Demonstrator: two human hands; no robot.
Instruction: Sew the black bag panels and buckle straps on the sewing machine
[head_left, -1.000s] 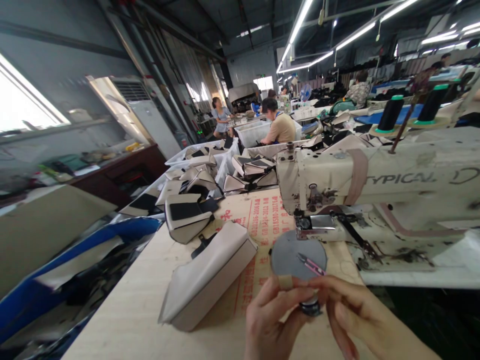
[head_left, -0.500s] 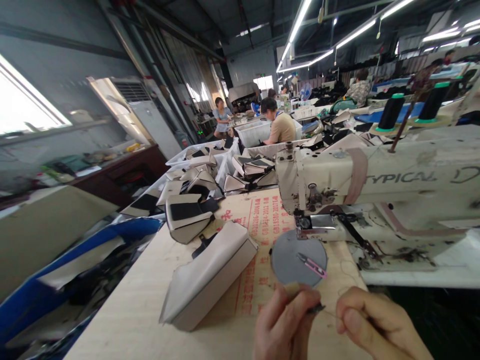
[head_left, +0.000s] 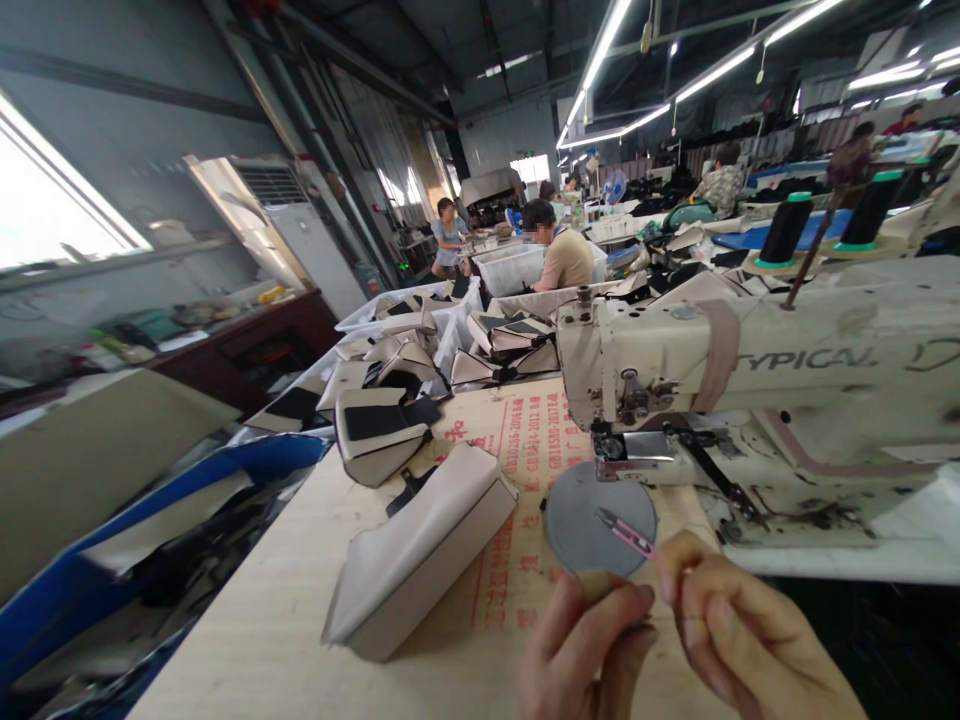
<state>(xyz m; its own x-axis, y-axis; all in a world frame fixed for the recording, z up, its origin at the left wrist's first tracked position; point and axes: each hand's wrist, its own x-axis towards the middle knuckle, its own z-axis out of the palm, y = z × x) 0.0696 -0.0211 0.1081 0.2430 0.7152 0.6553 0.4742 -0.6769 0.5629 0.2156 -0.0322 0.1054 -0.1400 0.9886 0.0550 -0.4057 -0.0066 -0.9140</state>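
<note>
My left hand (head_left: 589, 650) is closed in a pinch at the bottom middle, its fingers round a small dark piece that they mostly hide. Close beside it on the right, my right hand (head_left: 742, 625) is closed too, thumb and forefinger pinching a fine thread that barely shows. Just beyond the hands lie pink-handled thread snips (head_left: 628, 535) on a grey round disc (head_left: 574, 510). The sewing machine (head_left: 652, 350) stands behind the disc, its needle area over the table's right side. Left of the hands, a beige sewn cover (head_left: 420, 560) with dark seams rests on the table.
The wooden tabletop (head_left: 247, 620) bears red printed text. Another beige and black cover (head_left: 379, 430) lies behind the first. White bins (head_left: 457, 320) hold more covers, and a blue-edged bin (head_left: 97, 560) stands at left. Black thread cones (head_left: 784, 230) top the machine. Co-workers sit farther back.
My right hand has moved up and left, closer to my left hand. My left hand has shifted slightly right, and the dark piece in it is now more covered by fingers.
</note>
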